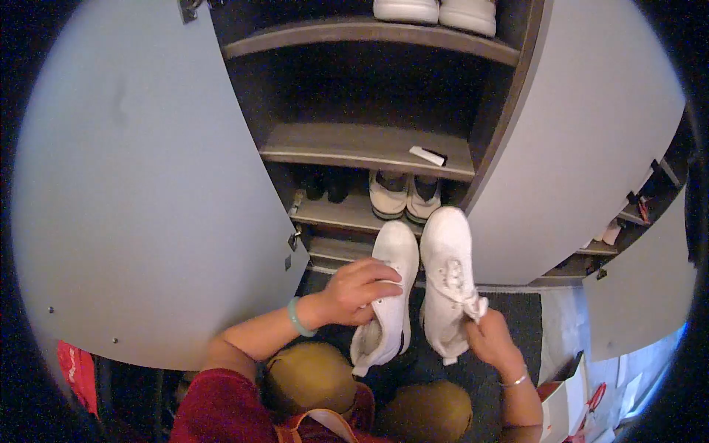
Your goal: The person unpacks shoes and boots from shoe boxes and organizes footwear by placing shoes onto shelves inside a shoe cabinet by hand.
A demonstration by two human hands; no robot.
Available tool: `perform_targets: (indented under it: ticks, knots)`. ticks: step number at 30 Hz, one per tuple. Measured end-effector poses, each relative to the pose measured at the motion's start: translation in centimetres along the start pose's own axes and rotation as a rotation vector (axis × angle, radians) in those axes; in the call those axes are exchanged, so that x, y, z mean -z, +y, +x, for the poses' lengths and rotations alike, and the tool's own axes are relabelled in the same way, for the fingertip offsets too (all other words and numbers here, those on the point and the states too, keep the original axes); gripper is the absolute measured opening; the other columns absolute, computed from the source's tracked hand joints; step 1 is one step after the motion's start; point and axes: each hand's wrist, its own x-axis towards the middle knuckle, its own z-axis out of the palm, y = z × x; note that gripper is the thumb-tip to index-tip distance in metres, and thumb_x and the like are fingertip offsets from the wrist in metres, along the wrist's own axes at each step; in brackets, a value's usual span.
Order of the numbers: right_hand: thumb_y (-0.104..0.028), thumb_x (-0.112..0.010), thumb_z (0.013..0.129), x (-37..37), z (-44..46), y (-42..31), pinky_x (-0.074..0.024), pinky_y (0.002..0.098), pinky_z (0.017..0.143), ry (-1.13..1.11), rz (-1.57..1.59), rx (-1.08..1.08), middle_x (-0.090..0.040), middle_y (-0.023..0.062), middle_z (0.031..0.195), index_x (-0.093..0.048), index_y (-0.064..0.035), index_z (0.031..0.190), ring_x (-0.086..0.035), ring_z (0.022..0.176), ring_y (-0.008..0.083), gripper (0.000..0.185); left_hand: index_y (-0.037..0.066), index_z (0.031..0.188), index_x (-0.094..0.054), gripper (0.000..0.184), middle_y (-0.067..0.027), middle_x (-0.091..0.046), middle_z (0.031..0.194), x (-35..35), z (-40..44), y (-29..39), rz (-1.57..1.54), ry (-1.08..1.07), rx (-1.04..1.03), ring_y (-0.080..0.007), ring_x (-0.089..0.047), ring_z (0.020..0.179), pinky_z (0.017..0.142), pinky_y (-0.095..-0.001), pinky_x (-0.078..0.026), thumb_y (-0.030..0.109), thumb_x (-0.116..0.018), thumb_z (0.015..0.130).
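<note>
clearly, both hands were full. the left hand, with a pale green bangle at its wrist, was wrapped over the side of a white rounded-toe shoe. the right hand, wearing a thin silver bracelet, gripped a matching white lace-up shoe near its opening, beside the knotted laces. both shoes were side by side, toes pointing away, before grey-brown wooden shelves. beyond their toes stood cream low-cut shoes with dark insides.
</note>
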Motion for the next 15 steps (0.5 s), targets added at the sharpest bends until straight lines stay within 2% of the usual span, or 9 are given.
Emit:
perform_targets:
  ticks: [2, 3, 4, 6, 8, 10, 12, 14, 15]
  knots:
    - [-0.008, -0.045, 0.074, 2.9, -0.4, -3.0, -0.0429, 0.0370, 0.080, 0.109, 0.114, 0.082, -0.060, 0.0190, 0.095, -0.053, -0.0007, 0.105, -0.056, 0.089, 0.0378, 0.033, 0.005, 0.088, -0.061, 0.031, -0.0121, -0.058, 0.095, 3.4, 2.4, 2.1, 0.029, 0.207, 0.046, -0.0291, -0.056, 0.082, 0.073, -0.0369, -0.046, -0.001, -0.055, 0.058]
    - [-0.009, -0.044, 0.075, 4.4, -0.2, -4.6, -0.0424, 0.0346, 0.079, 0.093, 0.164, 0.104, -0.061, 0.0131, 0.094, -0.054, 0.0010, 0.104, -0.056, 0.089, 0.0291, 0.032, 0.004, 0.087, -0.061, 0.029, -0.0121, -0.058, 0.094, 4.7, 3.3, 2.8, 0.050, 0.286, 0.056, -0.0288, -0.057, 0.081, 0.073, -0.0370, -0.046, -0.002, -0.055, 0.059]
    - [-0.009, -0.044, 0.075, 5.4, 0.4, -5.9, -0.0424, 0.0346, 0.079, 0.103, 0.155, 0.113, -0.061, 0.0131, 0.094, -0.054, 0.0010, 0.104, -0.056, 0.089, 0.0291, 0.032, 0.004, 0.085, -0.062, 0.027, -0.0121, -0.059, 0.093, 5.7, 3.9, 3.4, 0.068, 0.366, 0.067, -0.0285, -0.057, 0.080, 0.072, -0.0371, -0.045, -0.003, -0.055, 0.060]
    - [-0.011, -0.042, 0.077, 7.4, 1.8, -8.6, -0.0429, 0.0331, 0.078, 0.005, 0.365, 0.132, -0.059, 0.0081, 0.093, -0.053, 0.0015, 0.103, -0.055, 0.086, 0.0201, 0.030, 0.003, 0.085, -0.062, 0.026, -0.0121, -0.059, 0.092, 7.6, 5.3, 3.4, 0.087, 0.417, 0.095, -0.0282, -0.057, 0.082, 0.072, -0.0368, -0.045, -0.003, -0.054, 0.061]
    - [-0.009, -0.039, 0.078, 7.9, 5.2, -10.1, -0.0449, 0.0363, 0.078, -0.040, 0.392, 0.123, -0.060, 0.0150, 0.091, -0.052, -0.0004, 0.105, -0.057, 0.084, 0.0245, 0.031, 0.002, 0.085, -0.061, 0.027, -0.0130, -0.059, 0.091, 9.9, 7.1, 2.5, 0.245, 0.460, 0.061, -0.0296, -0.057, 0.083, 0.073, -0.0371, -0.045, -0.005, -0.053, 0.060]
    - [-0.010, -0.037, 0.078, 7.7, 8.9, -11.7, -0.0448, 0.0372, 0.077, 0.065, 0.402, 0.313, -0.060, 0.0160, 0.093, -0.052, 0.0001, 0.104, -0.058, 0.083, 0.0269, 0.032, 0.003, 0.088, -0.060, 0.030, -0.0143, -0.059, 0.094, 12.0, 8.4, 0.5, 0.294, 0.414, 0.095, -0.0299, -0.056, 0.090, 0.082, -0.0371, -0.044, -0.007, -0.049, 0.062]
    - [-0.013, -0.037, 0.078, 7.7, 12.9, -13.1, -0.0445, 0.0386, 0.076, 0.163, 0.281, 0.391, -0.060, 0.0182, 0.090, -0.053, 0.0016, 0.100, -0.058, 0.082, 0.0293, 0.031, 0.003, 0.088, -0.058, 0.035, -0.0143, -0.058, 0.093, 13.9, 9.3, -2.1, 0.390, 0.408, 0.092, -0.0308, -0.055, 0.090, 0.083, -0.0372, -0.043, -0.008, -0.043, 0.059]
    - [-0.015, -0.040, 0.079, 8.3, 16.6, -14.9, -0.0468, 0.0317, 0.063, 0.163, 0.199, 0.365, -0.058, 0.0102, 0.079, -0.054, 0.0017, 0.089, -0.057, 0.071, 0.0192, 0.024, 0.002, 0.089, -0.058, 0.033, -0.0146, -0.057, 0.092, 15.7, 10.3, -4.6, 0.412, 0.406, 0.124, -0.0316, -0.055, 0.090, 0.082, -0.0363, -0.043, -0.007, -0.044, 0.060]
    - [-0.016, -0.040, 0.080, 7.6, 20.0, -14.5, -0.0474, 0.0324, 0.059, 0.175, 0.217, 0.383, -0.058, 0.0115, 0.077, -0.054, 0.0020, 0.088, -0.057, 0.066, 0.0198, 0.024, 0.002, 0.088, -0.058, 0.028, -0.0153, -0.057, 0.091, 16.3, 10.5, -6.1, 0.454, 0.424, 0.190, -0.0327, -0.054, 0.089, 0.081, -0.0375, -0.043, -0.006, -0.047, 0.063]
